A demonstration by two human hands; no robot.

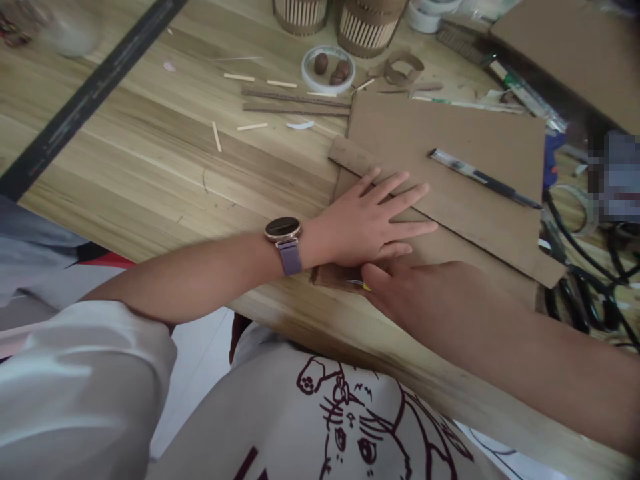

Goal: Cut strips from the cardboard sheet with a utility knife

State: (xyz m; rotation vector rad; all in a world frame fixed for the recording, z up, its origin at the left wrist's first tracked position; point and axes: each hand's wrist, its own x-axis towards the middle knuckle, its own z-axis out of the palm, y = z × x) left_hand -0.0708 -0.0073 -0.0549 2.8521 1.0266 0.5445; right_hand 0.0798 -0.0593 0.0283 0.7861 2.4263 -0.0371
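My left hand (pixel 367 220), with a watch (pixel 283 230) on its wrist, lies flat with spread fingers on the brown cardboard sheet (pixel 480 263). Its fingertips reach a long cardboard strip (pixel 493 243) lying slantwise across the sheets. Just below, my right hand (pixel 415 287) is closed around a small cutter, mostly hidden by the fingers; only a yellow bit (pixel 367 287) and a thin pale blade (pixel 356 283) show at the thumb. The blade is at the sheet's near left corner. A black pen (pixel 485 179) rests on the cardboard beyond the left hand.
Thin cardboard strips (pixel 295 110) and several small sticks lie beyond the hands. A round lid (pixel 328 69) holds brown balls near two slatted cardboard cups (pixel 370 27). Scissors (pixel 575 300), cables and a tape roll (pixel 575 207) crowd the right. A black ruler-like bar (pixel 90 97) crosses the left.
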